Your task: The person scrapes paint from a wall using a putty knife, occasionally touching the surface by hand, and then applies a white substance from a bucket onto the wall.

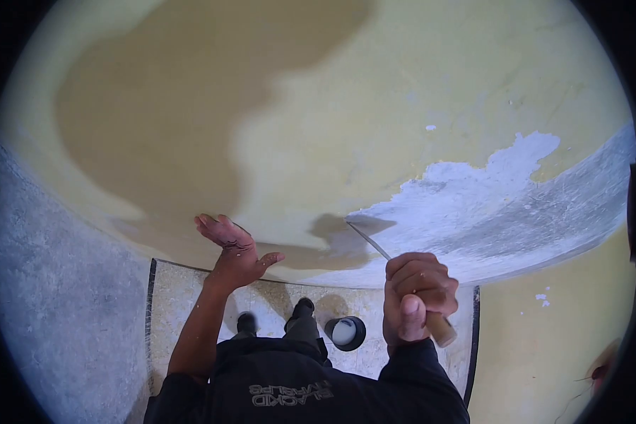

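My right hand (420, 293) is wrapped round the wooden handle of a scraper (369, 242), whose thin metal blade appears edge-on. The blade's tip is right at the yellow painted wall (318, 152), by the left end of a bare whitish-grey patch (466, 205) with a ragged upper border. My left hand (234, 249) is open, fingers stretched and thumb out to the side, close at the lower part of the wall. Small crumbs of paint cling to its wrist.
A dark bucket (361, 335) with something white inside stands on the speckled floor (180, 293) beside my feet. Grey wall (56, 261) runs along the left, and another yellow surface (544, 339) lies at the lower right. A large shadow falls across the upper left of the wall.
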Demonstrator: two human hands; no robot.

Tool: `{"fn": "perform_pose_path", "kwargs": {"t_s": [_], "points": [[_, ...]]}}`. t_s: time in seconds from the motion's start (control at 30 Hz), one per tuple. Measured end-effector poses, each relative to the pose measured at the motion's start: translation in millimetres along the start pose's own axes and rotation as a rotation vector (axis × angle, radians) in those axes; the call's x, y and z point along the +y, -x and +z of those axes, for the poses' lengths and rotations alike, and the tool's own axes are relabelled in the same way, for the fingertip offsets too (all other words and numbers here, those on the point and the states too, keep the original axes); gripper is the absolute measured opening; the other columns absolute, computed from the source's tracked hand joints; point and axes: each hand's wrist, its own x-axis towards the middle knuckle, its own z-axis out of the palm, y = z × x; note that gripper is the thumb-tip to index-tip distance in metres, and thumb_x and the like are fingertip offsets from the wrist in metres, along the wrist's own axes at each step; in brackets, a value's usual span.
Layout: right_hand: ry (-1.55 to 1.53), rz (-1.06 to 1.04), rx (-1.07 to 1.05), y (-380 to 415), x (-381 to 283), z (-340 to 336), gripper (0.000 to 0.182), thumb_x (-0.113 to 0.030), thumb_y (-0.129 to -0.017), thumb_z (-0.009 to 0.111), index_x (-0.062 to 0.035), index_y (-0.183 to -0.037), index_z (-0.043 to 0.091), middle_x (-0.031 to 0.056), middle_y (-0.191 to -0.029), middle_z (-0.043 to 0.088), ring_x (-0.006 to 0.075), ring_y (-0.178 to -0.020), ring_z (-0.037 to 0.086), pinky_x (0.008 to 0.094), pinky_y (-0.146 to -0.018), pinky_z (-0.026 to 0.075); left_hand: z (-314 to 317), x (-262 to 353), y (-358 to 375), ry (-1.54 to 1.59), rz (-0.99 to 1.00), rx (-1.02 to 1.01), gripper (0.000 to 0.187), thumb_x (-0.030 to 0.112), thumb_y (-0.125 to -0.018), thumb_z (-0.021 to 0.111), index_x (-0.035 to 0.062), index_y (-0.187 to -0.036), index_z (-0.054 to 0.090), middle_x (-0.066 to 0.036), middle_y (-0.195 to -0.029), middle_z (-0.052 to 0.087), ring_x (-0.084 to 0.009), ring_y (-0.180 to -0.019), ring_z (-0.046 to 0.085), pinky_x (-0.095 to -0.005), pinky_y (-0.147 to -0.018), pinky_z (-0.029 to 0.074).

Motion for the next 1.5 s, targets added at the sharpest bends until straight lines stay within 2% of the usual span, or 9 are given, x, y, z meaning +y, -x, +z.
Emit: {"fn": "perform_pose_path", "kwargs": {"t_s": [0.23, 0.33, 0.4, 0.57, 0.87, 0.93, 1.03, 1.13, 1.5], "points": [[0.112, 0.09, -0.071, -2, -2, -1, 0.039, -0.026, -0.085, 0.061, -0.0081, -0.061, 0.037, 0.0015, -0.048, 0.04, 0.0166, -0.043, 0.041, 0.0299, -0.049, 0.044, -9, 12, -3, -0.158, 0.064, 0.102, 0.138, 0.071, -0.077, 0.06, -0.0172, -0.125, -0.036, -0.053, -0.113, -0.044, -0.0637, -0.106, -0.047, -0.0732, -0.093, -0.018], [-0.138, -0.02, 0.03, 7, 3, -15, 0.017, -0.002, -0.081, 0.062, -0.0047, -0.073, 0.048, 0.0045, -0.055, 0.051, 0.0218, -0.049, 0.054, 0.0348, -0.054, 0.052, -5, 10, -1, -0.089, 0.028, 0.106, 0.138, 0.071, -0.077, 0.059, -0.0175, -0.125, -0.036, -0.052, -0.113, -0.045, -0.0634, -0.105, -0.048, -0.0734, -0.093, -0.018], [0.047, 0.246, -0.061, 7, 9, -3, 0.03, -0.017, -0.084, 0.061, -0.0076, -0.066, 0.038, 0.0031, -0.052, 0.048, 0.0203, -0.048, 0.05, 0.0382, -0.055, 0.047, 2, -1, 4, -0.011, -0.022, 0.018, 0.138, 0.071, -0.077, 0.059, -0.0177, -0.125, -0.036, -0.052, -0.114, -0.045, -0.0639, -0.106, -0.047, -0.0734, -0.093, -0.018], [0.054, 0.017, 0.068, 3, 0, -3, 0.033, -0.024, -0.089, 0.061, -0.0093, -0.068, 0.041, 0.0028, -0.045, 0.041, 0.0147, -0.038, 0.041, 0.0289, -0.047, 0.046, 3, -12, 9, 0.034, -0.151, -0.253, 0.139, 0.07, -0.077, 0.061, -0.0183, -0.126, -0.035, -0.052, -0.115, -0.043, -0.0658, -0.107, -0.045, -0.0736, -0.093, -0.017], [-0.029, 0.253, -0.054, 10, 6, -13, 0.026, -0.017, -0.082, 0.057, -0.0067, -0.065, 0.04, 0.0038, -0.052, 0.042, 0.0188, -0.051, 0.046, 0.0329, -0.056, 0.046, 4, -6, 4, 0.096, -0.094, -0.108, 0.139, 0.07, -0.076, 0.061, -0.0191, -0.127, -0.032, -0.054, -0.117, -0.04, -0.0659, -0.113, -0.04, -0.0743, -0.093, -0.017], [0.031, 0.103, -0.025, 13, 0, -16, 0.028, -0.017, -0.083, 0.059, -0.0067, -0.066, 0.039, 0.004, -0.052, 0.042, 0.0192, -0.05, 0.045, 0.0331, -0.055, 0.046, 2, -1, 0, -0.138, 0.081, 0.139, 0.138, 0.071, -0.076, 0.06, -0.0175, -0.129, -0.032, -0.053, -0.12, -0.039, -0.065, -0.114, -0.04, -0.0741, -0.093, -0.017], [0.129, 0.197, -0.118, 10, 9, -22, 0.021, -0.007, -0.085, 0.062, -0.0045, -0.074, 0.044, 0.0071, -0.059, 0.051, 0.0225, -0.052, 0.053, 0.0378, -0.057, 0.049, 11, -12, 6, 0.095, -0.067, -0.044, 0.138, 0.073, -0.075, 0.059, -0.0146, -0.132, -0.031, -0.05, -0.123, -0.04, -0.0631, -0.116, -0.04, -0.0738, -0.093, -0.018], [-0.022, 0.123, -0.085, 6, 4, -3, 0.033, -0.02, -0.087, 0.062, -0.0073, -0.066, 0.04, 0.002, -0.047, 0.038, 0.0174, -0.045, 0.04, 0.0327, -0.051, 0.046, -5, 11, -1, -0.274, 0.102, 0.169, 0.138, 0.073, -0.075, 0.059, -0.0141, -0.132, -0.031, -0.05, -0.125, -0.039, -0.0621, -0.117, -0.041, -0.0735, -0.093, -0.018], [-0.022, 0.081, 0.078, 9, 8, -9, 0.04, -0.023, -0.088, 0.061, -0.0078, -0.063, 0.034, 0.0005, -0.046, 0.034, 0.0143, -0.041, 0.036, 0.0301, -0.049, 0.045, -7, 16, -2, -0.192, 0.057, 0.192, 0.141, 0.074, -0.073, 0.06, -0.0158, -0.13, -0.033, -0.051, -0.121, -0.04, -0.064, -0.115, -0.041, -0.0729, -0.094, -0.017]]}}
